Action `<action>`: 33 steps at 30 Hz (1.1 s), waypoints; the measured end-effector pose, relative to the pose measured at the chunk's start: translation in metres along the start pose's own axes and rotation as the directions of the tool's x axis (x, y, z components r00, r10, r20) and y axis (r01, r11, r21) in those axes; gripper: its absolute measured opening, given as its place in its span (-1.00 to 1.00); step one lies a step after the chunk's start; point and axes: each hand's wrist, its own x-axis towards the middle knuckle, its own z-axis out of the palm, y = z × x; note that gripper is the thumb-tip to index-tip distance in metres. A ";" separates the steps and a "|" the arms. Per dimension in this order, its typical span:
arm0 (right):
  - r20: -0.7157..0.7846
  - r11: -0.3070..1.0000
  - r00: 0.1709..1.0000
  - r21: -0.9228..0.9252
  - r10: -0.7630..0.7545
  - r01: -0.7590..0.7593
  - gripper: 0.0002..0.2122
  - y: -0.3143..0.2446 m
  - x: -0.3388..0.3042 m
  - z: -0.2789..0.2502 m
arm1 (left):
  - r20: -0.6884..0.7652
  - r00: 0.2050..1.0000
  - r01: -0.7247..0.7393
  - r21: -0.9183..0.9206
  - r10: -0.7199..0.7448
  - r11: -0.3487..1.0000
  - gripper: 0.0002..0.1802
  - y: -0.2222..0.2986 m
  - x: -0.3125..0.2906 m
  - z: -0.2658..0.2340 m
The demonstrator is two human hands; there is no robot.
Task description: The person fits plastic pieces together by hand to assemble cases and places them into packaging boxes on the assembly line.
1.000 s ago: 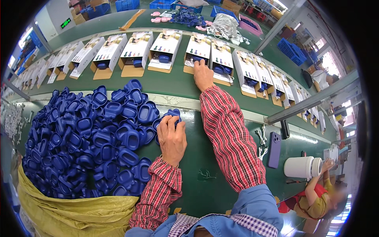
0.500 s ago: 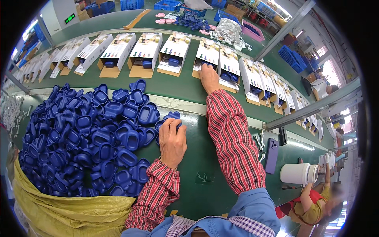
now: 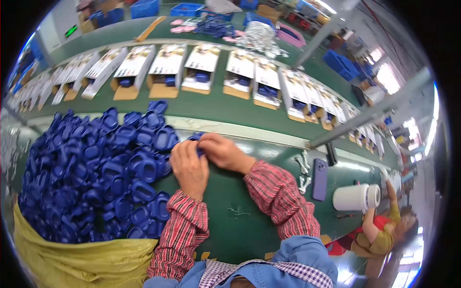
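My left hand (image 3: 189, 165) is curled over a dark blue molded plastic piece (image 3: 196, 137) at the right edge of a heap. Thumb and fingers of my right hand (image 3: 224, 152) are closed on the same piece from the other side, so the two hands touch or nearly touch. Most of the piece is hidden by the fingers. To the left spreads the heap of similar blue pieces (image 3: 91, 168), each with a hollow in it. Beyond my hands, a row of white printed boxes (image 3: 199, 60) lies with brown flaps open, and blue pieces show inside several.
A yellow woven sack (image 3: 81, 259) lies at the front left. On the right are white cables (image 3: 302, 170), a purple phone (image 3: 320, 180) and a white tub (image 3: 350, 198). A metal post (image 3: 370, 110) slants across. A co-worker (image 3: 379, 235) sits beyond the tub.
My right hand has come back from an open box in the row to the blue piece beside my left hand. The whole view has shifted slightly.
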 end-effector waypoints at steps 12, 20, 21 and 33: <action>-0.013 0.975 0.999 -0.218 0.031 -0.033 -0.59 -0.003 -0.002 0.029 | -0.061 0.996 -0.063 -0.035 0.061 0.997 -0.67 -0.056 -0.004 0.010; -0.111 0.939 0.960 -0.204 0.257 -0.275 -0.84 0.015 0.015 0.001 | -0.015 0.997 -0.073 0.112 0.075 0.991 -0.66 -0.050 0.004 0.002; -0.153 0.947 0.958 -0.176 0.245 -0.270 -0.84 0.025 0.031 0.002 | -0.002 0.997 -0.072 0.134 0.073 0.988 -0.68 -0.053 0.005 -0.002; -0.361 0.659 0.868 -0.566 0.342 -0.495 -0.89 0.143 0.156 0.029 | -0.023 0.996 -0.093 -0.071 0.092 0.993 -0.71 -0.068 0.003 -0.004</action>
